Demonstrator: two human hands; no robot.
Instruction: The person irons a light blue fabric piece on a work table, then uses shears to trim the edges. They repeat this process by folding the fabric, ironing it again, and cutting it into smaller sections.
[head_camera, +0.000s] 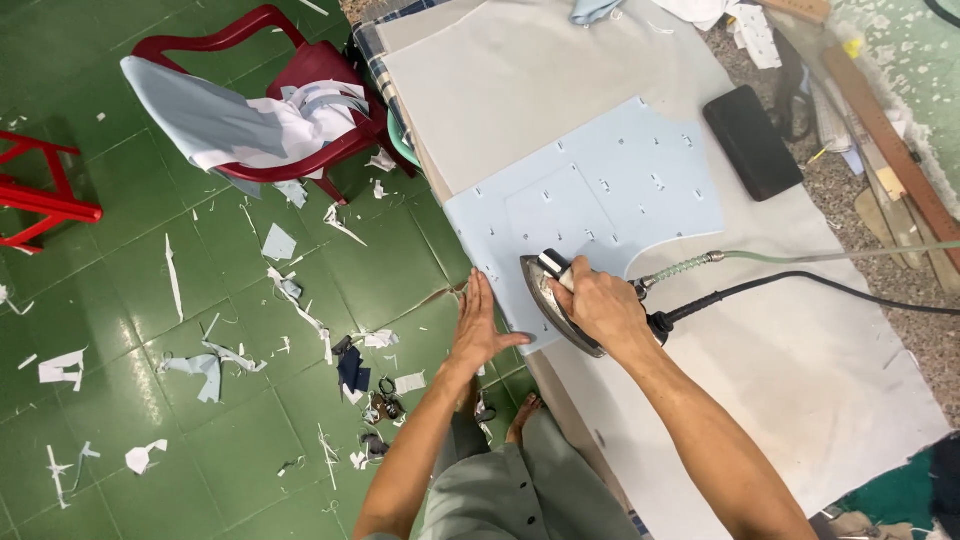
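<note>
On a padded ironing table, the right hand (598, 305) is closed around the handle of a steam iron (560, 303), its soleplate resting on the near edge of a pale blue fabric piece (600, 200). The left hand (478, 325) lies open and flat, holding nothing, pressing the fabric's corner just beside the iron. Keeping that palm flat and clear of the hot plate seems wise. A black cord (800, 285) trails right; fabric scraps litter the green floor (150, 300).
</note>
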